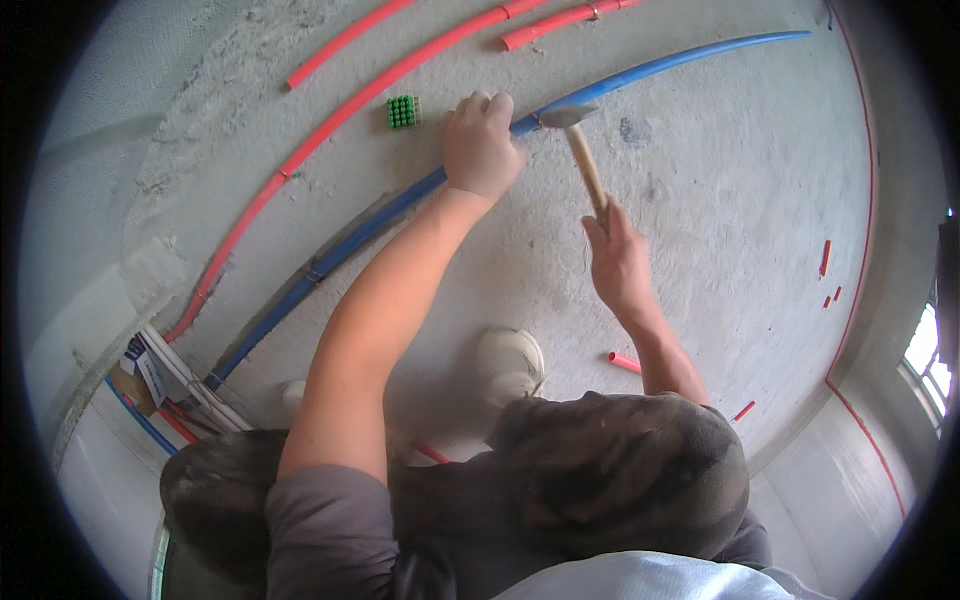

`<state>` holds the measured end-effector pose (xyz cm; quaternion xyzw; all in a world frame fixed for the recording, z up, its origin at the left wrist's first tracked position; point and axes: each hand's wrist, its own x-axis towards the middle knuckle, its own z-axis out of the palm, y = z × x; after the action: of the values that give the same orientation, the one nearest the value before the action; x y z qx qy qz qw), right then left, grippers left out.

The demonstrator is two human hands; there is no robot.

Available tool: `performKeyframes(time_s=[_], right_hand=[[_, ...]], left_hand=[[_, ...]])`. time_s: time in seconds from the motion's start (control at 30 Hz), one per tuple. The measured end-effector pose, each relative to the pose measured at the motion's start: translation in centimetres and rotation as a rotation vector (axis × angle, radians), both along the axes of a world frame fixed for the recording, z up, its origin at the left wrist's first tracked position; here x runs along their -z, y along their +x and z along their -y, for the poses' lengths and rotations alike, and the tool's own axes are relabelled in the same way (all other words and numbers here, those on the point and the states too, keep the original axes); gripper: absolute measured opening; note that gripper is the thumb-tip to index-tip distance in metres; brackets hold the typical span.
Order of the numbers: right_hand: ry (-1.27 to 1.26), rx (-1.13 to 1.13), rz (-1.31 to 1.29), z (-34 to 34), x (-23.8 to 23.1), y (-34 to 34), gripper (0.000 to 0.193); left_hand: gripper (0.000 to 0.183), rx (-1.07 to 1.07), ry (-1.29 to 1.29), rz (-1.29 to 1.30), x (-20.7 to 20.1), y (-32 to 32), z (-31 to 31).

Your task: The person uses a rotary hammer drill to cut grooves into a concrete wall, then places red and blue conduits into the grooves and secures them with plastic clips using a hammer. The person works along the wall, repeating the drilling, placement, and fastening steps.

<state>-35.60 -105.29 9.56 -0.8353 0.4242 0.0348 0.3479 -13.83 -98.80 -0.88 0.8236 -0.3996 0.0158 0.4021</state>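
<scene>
Far left, by the wall: a bundle of white, red and blue conduit ends [180,395] rose from the floor beside a small printed cardboard box [148,368]

Bare grey concrete floor [720,220], rough and dusty. Two long red plastic conduits [300,160] curved across it from lower left toward the top, with a third short red length [560,20] near the upper edge

A small green block of plastic clips [402,111] lay on the concrete between the red conduits and the long blue plastic conduit [330,255], near my left hand but not touching it

My left hand [482,145] was pressed down over the blue conduit, fingers curled on top of it, forearm stretched out straight from my grey sleeve. What sat under the palm, I could not tell

Just right of that hand, the steel head of the wooden-handled hammer [575,135] rested at the blue conduit, touching or just above it. My right hand [618,262] was wrapped tight around the lower end of the handle, thumb along the shaft

Below the hands: my pale shoe [510,365] on the floor, my knees in mottled dark trousers

Further right: short red conduit offcuts [625,362] scattered on the concrete, some well apart near a thin red line [868,200] marked along the floor edge
</scene>
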Motion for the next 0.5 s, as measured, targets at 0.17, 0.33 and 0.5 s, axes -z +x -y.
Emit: performKeyframes(time_s=[0.17,0.33,0.5], right_hand=[[-0.141,-0.066,0.244,0.5,-4.6,-0.2,0.041],[-0.1,-0.119,0.132,1.2,-4.2,0.9,0.042],[-0.04,-0.087,0.147,2.3,-3.3,0.6,0.041]], left_hand=[[0.026,-0.043,0.163,-0.019,-0.3,-1.4,0.3],[0.024,-0.269,0.302,-0.065,-0.8,-0.5,2.0],[0.028,-0.02,0.495,0.142,-0.4,1.8,0.8]])
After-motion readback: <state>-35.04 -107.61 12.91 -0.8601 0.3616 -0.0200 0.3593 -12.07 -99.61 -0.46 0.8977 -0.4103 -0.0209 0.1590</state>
